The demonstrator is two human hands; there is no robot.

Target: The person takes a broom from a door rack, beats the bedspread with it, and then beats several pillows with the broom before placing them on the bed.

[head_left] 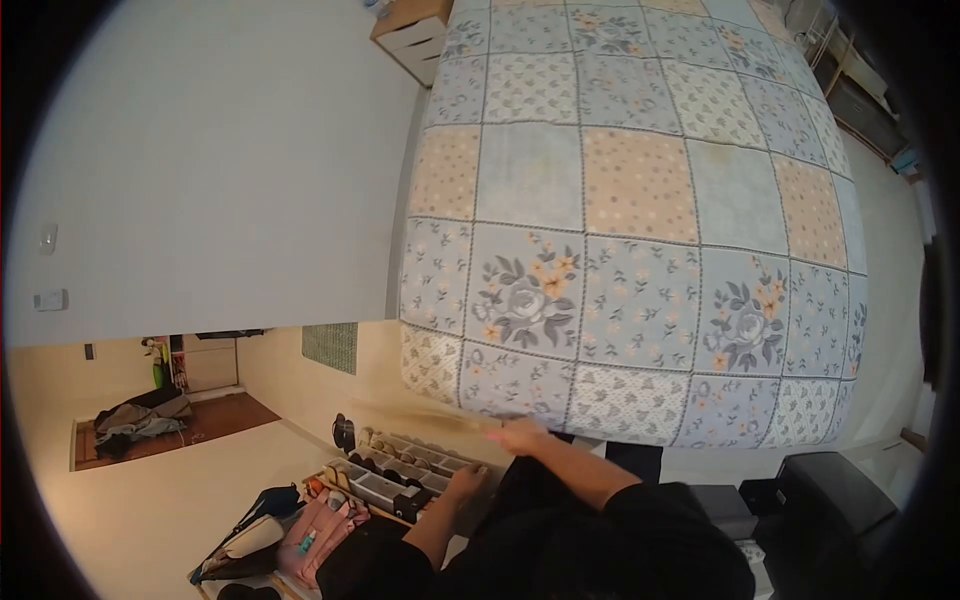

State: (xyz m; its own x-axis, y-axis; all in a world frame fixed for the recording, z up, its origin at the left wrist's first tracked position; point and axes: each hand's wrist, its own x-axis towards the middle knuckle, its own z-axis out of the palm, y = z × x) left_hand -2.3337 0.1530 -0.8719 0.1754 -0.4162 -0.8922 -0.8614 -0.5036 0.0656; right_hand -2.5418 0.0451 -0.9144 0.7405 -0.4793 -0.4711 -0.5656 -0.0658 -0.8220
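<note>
Broom-like tool [450,418], straw-coloured and blurred, spans the gap between the near left corner of the bed [635,185] and the shoe rack [374,486]; it seems held by its pink end so its length reaches out leftward. The right hand [522,437] is closed around that end, beside the bed's near edge; the left hand [466,482] is at the rack's right end, its grip impossible to tell.

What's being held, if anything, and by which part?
Right hand: a blurred, long tan object, apparently by its pink end. Left hand: cannot tell.
</note>
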